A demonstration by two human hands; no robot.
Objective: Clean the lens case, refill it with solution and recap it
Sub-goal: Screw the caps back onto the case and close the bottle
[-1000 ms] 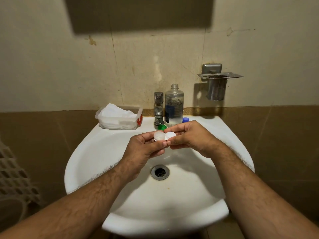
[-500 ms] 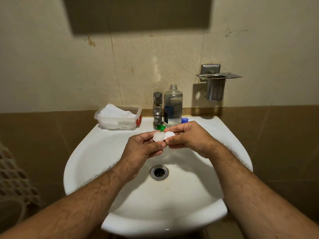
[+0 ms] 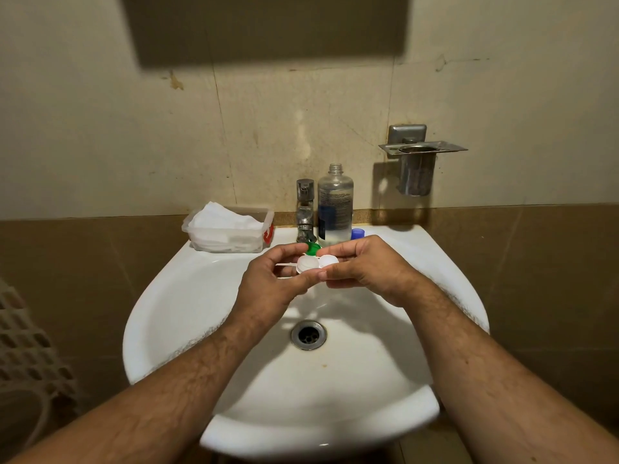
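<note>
A white two-well lens case [image 3: 316,263] is held over the sink basin, with no caps on its wells. My left hand [image 3: 273,286] pinches its left well between thumb and fingers. My right hand [image 3: 365,266] pinches the right well the same way. A green cap [image 3: 314,248] lies on the sink rim just behind the case, and a blue cap [image 3: 357,233] sits to the right of the bottle. The clear solution bottle [image 3: 335,205] stands uncapped beside the tap.
A white sink [image 3: 174,296] with a metal drain [image 3: 308,334] lies below my hands. The tap [image 3: 305,209] stands at the back. A clear tub of white tissues [image 3: 229,231] sits back left. A metal cup holder [image 3: 418,162] hangs on the wall at right.
Both hands keep the case in nearly the same place. The left well has tipped slightly, and the green cap shows more behind it.
</note>
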